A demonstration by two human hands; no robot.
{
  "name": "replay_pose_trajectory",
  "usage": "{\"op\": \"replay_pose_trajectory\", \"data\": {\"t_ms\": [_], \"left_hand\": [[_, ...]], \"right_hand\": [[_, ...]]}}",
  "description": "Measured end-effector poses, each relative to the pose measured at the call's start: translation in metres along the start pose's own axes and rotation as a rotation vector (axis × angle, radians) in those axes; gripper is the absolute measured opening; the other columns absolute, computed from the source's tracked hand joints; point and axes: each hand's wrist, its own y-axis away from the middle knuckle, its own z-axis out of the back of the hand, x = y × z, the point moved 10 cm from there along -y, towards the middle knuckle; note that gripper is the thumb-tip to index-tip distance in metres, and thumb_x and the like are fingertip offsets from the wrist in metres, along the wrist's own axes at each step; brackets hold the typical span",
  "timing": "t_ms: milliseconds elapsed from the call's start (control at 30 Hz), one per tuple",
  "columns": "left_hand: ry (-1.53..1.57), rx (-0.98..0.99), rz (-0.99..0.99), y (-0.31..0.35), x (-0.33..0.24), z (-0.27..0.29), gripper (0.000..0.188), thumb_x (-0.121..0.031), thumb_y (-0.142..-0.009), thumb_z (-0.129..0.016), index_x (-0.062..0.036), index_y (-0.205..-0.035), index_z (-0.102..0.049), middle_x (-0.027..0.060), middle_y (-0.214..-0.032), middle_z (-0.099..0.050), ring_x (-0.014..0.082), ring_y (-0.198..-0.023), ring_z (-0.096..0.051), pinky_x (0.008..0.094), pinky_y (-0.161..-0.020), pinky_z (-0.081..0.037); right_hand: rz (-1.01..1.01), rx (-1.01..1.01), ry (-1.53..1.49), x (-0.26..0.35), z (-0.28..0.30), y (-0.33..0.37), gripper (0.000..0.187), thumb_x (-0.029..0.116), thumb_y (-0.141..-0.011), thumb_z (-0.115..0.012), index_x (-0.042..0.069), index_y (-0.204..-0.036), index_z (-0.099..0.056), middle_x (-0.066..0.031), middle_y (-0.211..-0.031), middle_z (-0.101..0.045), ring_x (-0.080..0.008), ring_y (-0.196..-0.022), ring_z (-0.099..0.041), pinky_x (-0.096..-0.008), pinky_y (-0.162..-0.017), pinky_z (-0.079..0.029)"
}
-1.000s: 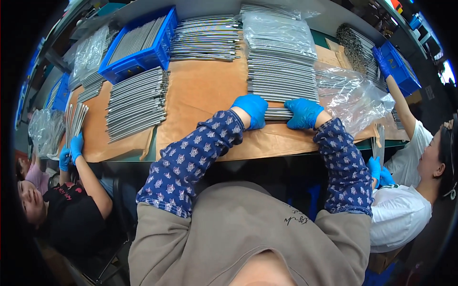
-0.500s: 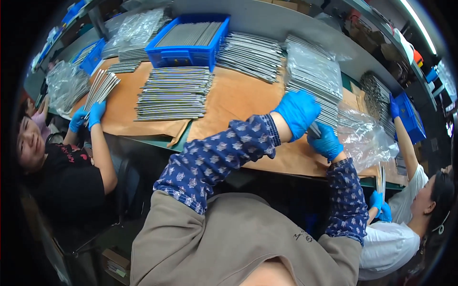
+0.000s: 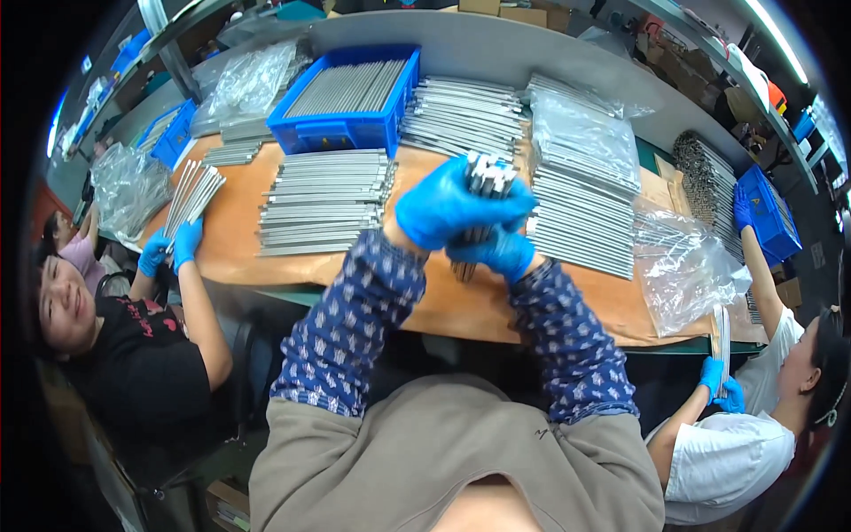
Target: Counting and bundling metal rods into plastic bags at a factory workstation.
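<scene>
Rods [image 3: 489, 180] bundled steeply, left hand [image 3: 441, 209] and right hand [image 3: 503, 254], each grip wrapped around them

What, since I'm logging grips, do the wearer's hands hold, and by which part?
A bundle of metal rods: the left hand grips it just below the end uppermost in the picture, the right hand lower down.

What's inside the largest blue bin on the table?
The blue bin holds metal rods lying side by side. That top layer covers whatever is beneath, so the bin's floor and any deeper rods can't be seen.
</scene>
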Motion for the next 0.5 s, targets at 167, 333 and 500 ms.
{"op": "replay_pose_trajectory", "data": {"t_ms": [167,333,500], "left_hand": [[0.063,-0.349,-0.125,0.022,0.032,0.029,0.011,-0.001,-0.076,-0.064,-0.0033,-0.085,-0.056,0.0031,-0.075,-0.056,0.0121,-0.067,-0.054,0.0251,-0.063,-0.046],[-0.006,-0.309,-0.153,0.02,0.028,0.021,0.013,-0.001,-0.077,-0.064,-0.0033,-0.087,-0.056,0.0036,-0.077,-0.057,0.0131,-0.07,-0.056,0.0264,-0.064,-0.047],[0.042,-0.337,-0.166,0.033,0.024,0.032,0.026,0.0,-0.077,-0.063,-0.0022,-0.102,-0.053,0.008,-0.088,-0.058,0.0159,-0.08,-0.058,0.0284,-0.073,-0.049]], "right_hand": [[-0.161,0.038,-0.475,-0.048,-0.038,0.007,0.079,0.001,-0.069,-0.068,0.01,-0.135,-0.025,-0.0067,-0.131,-0.035,-0.0202,-0.118,-0.038,-0.0324,-0.096,-0.035],[-0.016,-0.061,0.205,-0.028,-0.03,0.011,0.08,0.0,-0.069,-0.065,0.012,-0.137,-0.024,-0.0082,-0.133,-0.036,-0.0211,-0.121,-0.035,-0.0327,-0.099,-0.032],[0.005,-0.133,-0.167,-0.037,-0.03,0.009,0.068,0.003,-0.069,-0.065,0.01,-0.13,-0.036,-0.0084,-0.126,-0.045,-0.0211,-0.112,-0.045,-0.0328,-0.089,-0.041]]}}
